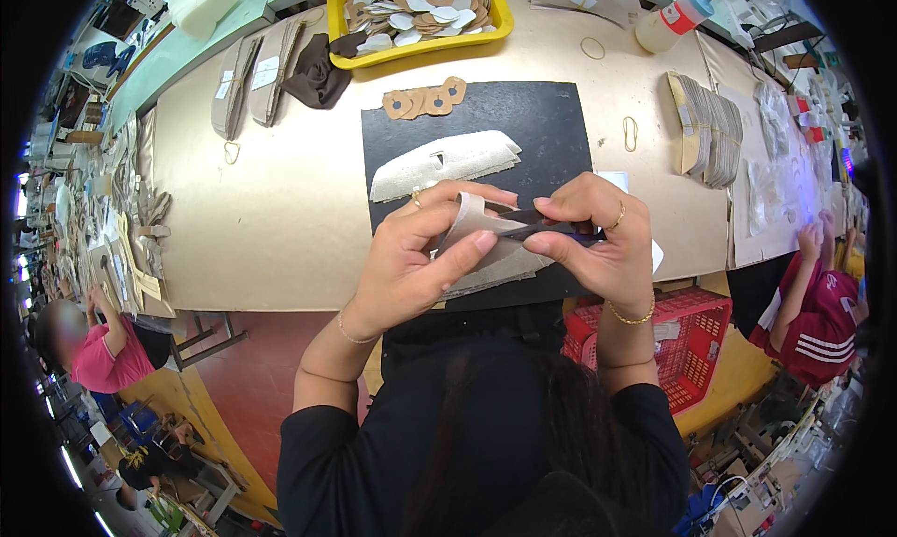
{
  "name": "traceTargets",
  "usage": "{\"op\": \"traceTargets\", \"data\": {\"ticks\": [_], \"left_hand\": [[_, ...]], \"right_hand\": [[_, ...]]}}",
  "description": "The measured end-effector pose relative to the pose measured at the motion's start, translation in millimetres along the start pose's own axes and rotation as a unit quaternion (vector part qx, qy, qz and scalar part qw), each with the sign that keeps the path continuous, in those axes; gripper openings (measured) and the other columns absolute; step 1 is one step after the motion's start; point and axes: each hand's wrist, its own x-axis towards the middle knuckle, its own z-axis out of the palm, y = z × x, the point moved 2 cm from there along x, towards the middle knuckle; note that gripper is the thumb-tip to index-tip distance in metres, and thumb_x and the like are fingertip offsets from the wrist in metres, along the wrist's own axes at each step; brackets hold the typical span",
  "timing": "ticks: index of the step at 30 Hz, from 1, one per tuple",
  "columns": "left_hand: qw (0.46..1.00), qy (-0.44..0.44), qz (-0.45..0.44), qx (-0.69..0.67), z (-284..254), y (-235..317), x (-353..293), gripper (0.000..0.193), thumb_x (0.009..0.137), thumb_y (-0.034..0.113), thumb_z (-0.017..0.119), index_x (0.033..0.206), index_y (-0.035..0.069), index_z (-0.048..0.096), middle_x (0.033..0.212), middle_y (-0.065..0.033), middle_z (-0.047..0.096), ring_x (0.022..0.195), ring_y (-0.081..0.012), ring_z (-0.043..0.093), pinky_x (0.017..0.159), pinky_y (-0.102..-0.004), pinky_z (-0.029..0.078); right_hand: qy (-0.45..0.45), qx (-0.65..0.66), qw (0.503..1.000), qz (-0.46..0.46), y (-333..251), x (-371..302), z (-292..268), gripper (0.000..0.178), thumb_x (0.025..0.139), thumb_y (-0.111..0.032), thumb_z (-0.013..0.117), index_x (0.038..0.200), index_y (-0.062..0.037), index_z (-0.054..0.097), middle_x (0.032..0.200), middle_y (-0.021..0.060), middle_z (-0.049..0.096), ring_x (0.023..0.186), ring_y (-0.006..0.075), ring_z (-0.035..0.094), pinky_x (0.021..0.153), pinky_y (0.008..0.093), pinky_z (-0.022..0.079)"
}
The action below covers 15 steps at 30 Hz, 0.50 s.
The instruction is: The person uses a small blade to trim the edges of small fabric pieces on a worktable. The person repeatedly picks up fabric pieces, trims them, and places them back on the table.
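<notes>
My left hand point(411, 252) is closed on a curved beige fabric piece point(470, 221), pinching it between thumb and fingers. In my right hand point(598, 233) is a pair of small dark scissors point(551, 230), its blades reaching to the fabric's edge. Whether the blades touch the cloth is hard to make out. Below the hands lie more beige pieces point(500, 273), partly covered by them. Beyond the hands, a stack of pale curved pieces point(439, 166) with a small slot rests on the black mat point(551, 116). Several tan patches point(425, 102) with dark centres lie at its far edge.
A yellow tray point(425, 54) of small pieces stands at the back, beside dark brown cloth point(318, 74). Bundled pieces lie left point(271, 74) and right point(710, 130). A bottle point(673, 21) stands back right. A red basket point(691, 350) is below the table's right front; people work on both sides.
</notes>
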Motion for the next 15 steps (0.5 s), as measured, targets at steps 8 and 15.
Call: {"op": "traceTargets", "data": {"ticks": [8, 15], "left_hand": [[0.999, 0.002, 0.019, -0.032, 2.7, 0.5, 1.2, 0.015, 0.09, 0.009, 0.064, 0.097, -0.003, 0.069, 0.116, -0.0082, 0.065, 0.094, -0.011, 0.059, 0.079, -0.0253, 0.047], [1.0, 0.008, -0.006, 0.003, 3.2, 4.0, -0.9, 0.021, 0.088, 0.009, 0.063, 0.102, -0.006, 0.069, 0.119, -0.0144, 0.063, 0.108, -0.0198, 0.06, 0.092, -0.0315, 0.048]], "right_hand": [[0.032, 0.026, 0.998, -0.041, 1.9, 1.5, 1.7, 0.023, 0.069, -0.01, 0.085, 0.079, 0.0008, 0.067, 0.072, 0.0105, 0.066, 0.063, 0.0177, 0.064, 0.055, 0.027, 0.046], [0.001, 0.013, 1.0, 0.016, -2.7, -1.0, -1.5, 0.024, 0.069, -0.006, 0.084, 0.084, 0.0005, 0.067, 0.077, 0.0107, 0.068, 0.067, 0.0175, 0.063, 0.059, 0.0256, 0.047]]}}
